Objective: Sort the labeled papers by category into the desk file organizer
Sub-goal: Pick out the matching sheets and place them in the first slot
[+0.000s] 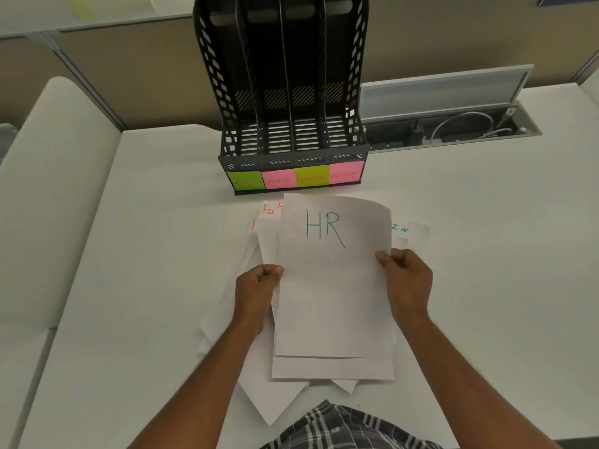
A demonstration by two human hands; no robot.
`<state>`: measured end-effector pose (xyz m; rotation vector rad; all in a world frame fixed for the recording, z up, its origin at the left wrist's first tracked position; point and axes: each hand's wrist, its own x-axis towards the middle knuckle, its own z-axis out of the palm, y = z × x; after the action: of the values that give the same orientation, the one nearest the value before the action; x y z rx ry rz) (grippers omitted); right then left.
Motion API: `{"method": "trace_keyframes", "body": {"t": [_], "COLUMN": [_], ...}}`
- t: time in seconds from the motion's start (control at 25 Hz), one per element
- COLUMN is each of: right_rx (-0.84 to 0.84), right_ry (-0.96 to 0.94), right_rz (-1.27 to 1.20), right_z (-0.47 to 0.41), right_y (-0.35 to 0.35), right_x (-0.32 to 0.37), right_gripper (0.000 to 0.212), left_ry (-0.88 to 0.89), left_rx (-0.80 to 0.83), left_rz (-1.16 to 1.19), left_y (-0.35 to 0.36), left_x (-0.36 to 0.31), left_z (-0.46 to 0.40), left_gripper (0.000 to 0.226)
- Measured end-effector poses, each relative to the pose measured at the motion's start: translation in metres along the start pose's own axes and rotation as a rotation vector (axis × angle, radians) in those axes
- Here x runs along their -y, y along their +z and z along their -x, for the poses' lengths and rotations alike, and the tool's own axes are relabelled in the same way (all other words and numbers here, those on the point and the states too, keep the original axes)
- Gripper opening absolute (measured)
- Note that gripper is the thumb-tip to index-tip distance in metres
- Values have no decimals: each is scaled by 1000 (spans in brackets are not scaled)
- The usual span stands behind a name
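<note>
Head view, item 1: 1 white sheet [334, 286] marked "HR" in green ink, held upright-facing above a loose pile of papers [259, 393] on the white desk [146, 254]. Top right corner of the sheet curls slightly. Left hand [257, 293] pinches its left edge between thumb and curled fingers; right hand [408, 280] grips its right edge the same way. Pile count cannot be told; sheets overlap and fan out. Partial lettering shows on 3 of them at least: red "FI" twice at upper left, green "IN" at upper right.

Just beyond the pile stands 1 black file organizer [282, 92] with 4 slots, none holding paper. Across its front are 4 sticky notes [295, 178], left to right: green "HR", pink "SPORTS", yellow-green "FINANCE", pink "ADMIN".

Right of the organizer, 1 cable tray [453, 124] sits open in the desk, wires inside.
</note>
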<state>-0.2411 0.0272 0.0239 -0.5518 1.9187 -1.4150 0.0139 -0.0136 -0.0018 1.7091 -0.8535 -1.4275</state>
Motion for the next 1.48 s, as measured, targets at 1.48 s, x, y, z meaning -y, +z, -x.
{"method": "trace_keyframes", "body": {"t": [1.48], "right_rx": [379], "right_ry": [212], "right_rz": [-277], "right_z": [-21], "right_y": [-9], "right_x": [-8], "right_gripper": [28], "left_ry": [169], "left_rx": [-38], "left_rz": [38], "left_y": [-2], "left_x": [-15], "left_z": [-6], "left_gripper": [13]}}
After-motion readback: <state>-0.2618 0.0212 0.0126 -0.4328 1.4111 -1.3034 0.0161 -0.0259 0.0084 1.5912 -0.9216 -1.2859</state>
